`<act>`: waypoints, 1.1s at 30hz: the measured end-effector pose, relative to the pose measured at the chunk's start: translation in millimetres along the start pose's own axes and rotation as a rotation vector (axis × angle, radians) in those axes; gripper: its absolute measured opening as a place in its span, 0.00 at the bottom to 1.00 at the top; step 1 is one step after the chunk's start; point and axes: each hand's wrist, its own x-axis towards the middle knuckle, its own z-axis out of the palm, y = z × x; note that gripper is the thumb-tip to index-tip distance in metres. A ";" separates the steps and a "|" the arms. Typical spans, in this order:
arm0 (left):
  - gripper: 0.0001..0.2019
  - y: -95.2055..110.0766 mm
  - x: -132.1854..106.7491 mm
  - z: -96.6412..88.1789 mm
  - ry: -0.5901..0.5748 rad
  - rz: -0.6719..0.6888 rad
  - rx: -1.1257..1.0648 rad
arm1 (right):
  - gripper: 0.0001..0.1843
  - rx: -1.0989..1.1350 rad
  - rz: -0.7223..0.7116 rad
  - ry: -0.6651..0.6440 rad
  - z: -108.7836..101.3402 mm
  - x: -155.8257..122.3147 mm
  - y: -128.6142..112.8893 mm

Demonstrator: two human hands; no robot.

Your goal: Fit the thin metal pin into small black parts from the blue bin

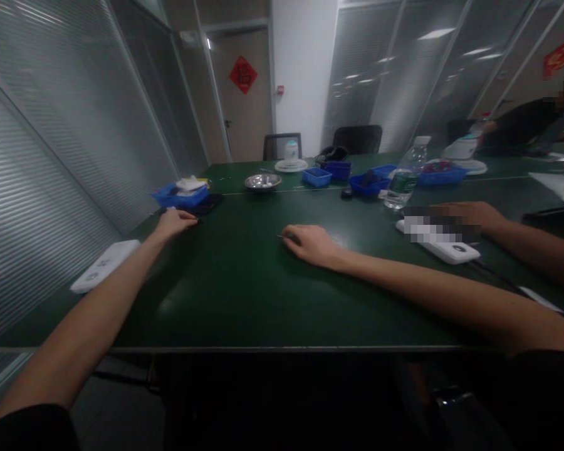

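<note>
My left hand (pixel 175 222) reaches far across the dark green table (pixel 244 294) and rests with curled fingers on a small dark object I cannot make out, just in front of a blue tray (pixel 181 196) holding white items. My right hand (pixel 310 244) lies on the table near the middle, fingers closed around a thin dark tool whose tip (pixel 282 237) pokes out to the left. A black phone (pixel 210 203) lies beside the blue tray.
A white flat device (pixel 104 265) lies at the left edge. A metal bowl (pixel 262 182), several blue bins (pixel 318 177), a water bottle (pixel 405 178) and a small fan (pixel 291 160) stand farther back. Another person's arm (pixel 507 228) and a white device (pixel 444 245) are at right.
</note>
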 end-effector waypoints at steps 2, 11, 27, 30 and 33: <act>0.20 10.6 -6.5 2.6 0.023 0.029 0.001 | 0.17 0.001 -0.018 0.005 1.9 0.9 1.7; 0.19 135.6 -93.1 55.0 -0.463 0.630 -0.175 | 0.19 0.088 -0.278 0.016 -2.4 -4.7 -2.2; 0.13 161.4 -131.5 83.2 -0.332 0.771 -0.208 | 0.16 0.033 -0.264 0.043 2.1 -3.3 1.6; 0.14 160.9 -132.5 83.7 -0.335 0.775 -0.214 | 0.16 0.038 -0.276 0.029 1.7 -3.1 1.4; 0.15 159.7 -132.2 83.0 -0.339 0.783 -0.213 | 0.17 0.037 -0.293 0.020 1.9 -3.3 1.8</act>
